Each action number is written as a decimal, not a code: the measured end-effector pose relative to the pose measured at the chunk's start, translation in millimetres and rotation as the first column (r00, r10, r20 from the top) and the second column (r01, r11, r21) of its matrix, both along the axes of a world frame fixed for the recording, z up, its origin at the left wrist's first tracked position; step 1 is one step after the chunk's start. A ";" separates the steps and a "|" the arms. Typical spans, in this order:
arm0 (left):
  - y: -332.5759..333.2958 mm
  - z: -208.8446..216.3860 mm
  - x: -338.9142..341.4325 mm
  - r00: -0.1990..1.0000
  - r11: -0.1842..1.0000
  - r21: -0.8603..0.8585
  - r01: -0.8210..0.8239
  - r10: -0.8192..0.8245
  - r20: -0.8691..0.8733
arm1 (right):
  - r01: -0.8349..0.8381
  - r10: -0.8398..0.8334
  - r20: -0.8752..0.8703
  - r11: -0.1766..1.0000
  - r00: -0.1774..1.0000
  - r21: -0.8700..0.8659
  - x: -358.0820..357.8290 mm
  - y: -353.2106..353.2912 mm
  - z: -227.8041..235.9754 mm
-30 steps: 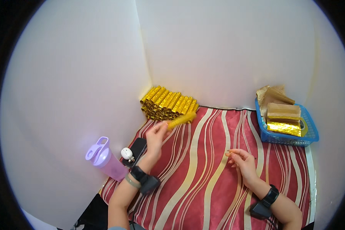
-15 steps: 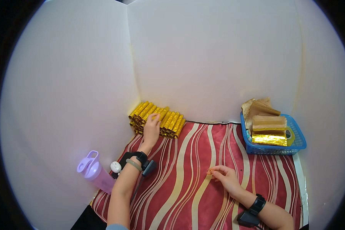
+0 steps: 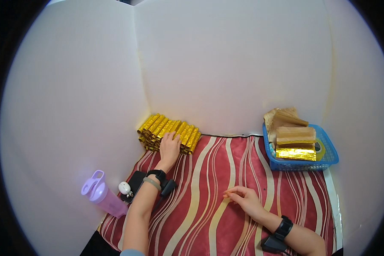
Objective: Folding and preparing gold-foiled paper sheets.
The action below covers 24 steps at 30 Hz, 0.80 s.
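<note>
Shiny gold foil rolls (image 3: 149, 123) lie stacked in a pile by the back left corner. My left hand (image 3: 170, 148) rests at the front of that pile, its fingers stretched out and a little apart over the rolls. No roll shows gripped in it. Above the striped red cloth (image 3: 239, 164), right of the middle, hovers my right hand (image 3: 245, 200). Its thumb and fingertips are pinched together; whether something small is between them I cannot make out.
A blue basket (image 3: 305, 165) at the right holds brown paper, gold foil sheets (image 3: 296, 153) and a yellow tape roll (image 3: 321, 150). At the left stand a purple bottle (image 3: 109, 200), a white earbud case (image 3: 124, 187) and a black phone (image 3: 136, 182). White panels (image 3: 234, 68) enclose the cloth.
A tilted gold roll at my left hand now lies level on the pile, and that hand has lowered with its fingers spreading. My right hand stays pinched, nearly in place. The view has shifted slightly.
</note>
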<state>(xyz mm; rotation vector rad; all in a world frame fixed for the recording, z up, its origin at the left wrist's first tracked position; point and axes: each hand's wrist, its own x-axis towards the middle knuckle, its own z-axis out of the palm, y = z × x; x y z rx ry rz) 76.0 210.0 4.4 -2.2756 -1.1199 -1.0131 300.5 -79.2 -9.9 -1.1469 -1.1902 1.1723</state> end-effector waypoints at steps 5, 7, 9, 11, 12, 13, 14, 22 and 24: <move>-12.1 3.6 4.9 0.992 0.998 0.005 0.067 -0.067 0.104 | -0.011 0.007 0.070 0.998 0.998 0.056 -1.5 2.6 -7.0; -24.5 5.6 15.7 0.970 0.988 -0.077 0.130 -0.111 0.218 | 0.005 -0.015 0.120 0.997 0.993 0.079 0.0 2.1 -7.2; -36.5 2.3 25.2 0.952 0.973 -0.115 0.201 -0.166 0.258 | 0.017 -0.060 0.245 0.985 0.968 0.170 0.4 -0.5 -3.6; -43.3 -4.9 21.7 0.906 0.967 -0.182 0.179 -0.090 0.413 | 0.045 -0.105 0.329 0.982 0.939 0.186 3.4 -1.7 9.4; -40.2 -12.1 20.8 0.859 0.953 -0.231 0.197 -0.054 0.510 | 0.107 -0.206 0.354 0.954 0.912 0.281 7.4 0.0 12.4; -37.4 -15.1 21.2 0.827 0.928 -0.314 0.201 0.011 0.562 | 0.161 -0.309 0.373 0.912 0.875 0.377 12.2 1.6 17.1; -31.3 -19.0 21.6 0.826 0.907 -0.376 0.189 0.060 0.561 | 0.218 -0.392 0.328 0.862 0.860 0.457 25.5 9.2 15.1; 17.3 -34.4 -2.4 0.752 0.694 -0.600 0.397 0.129 0.646 | 0.322 -0.912 0.401 0.405 0.081 0.856 151.4 -4.7 67.3; 20.4 -42.4 -9.7 0.725 0.721 -0.547 0.426 0.089 0.683 | 0.304 -0.906 0.422 0.409 0.027 0.860 170.2 -8.5 63.9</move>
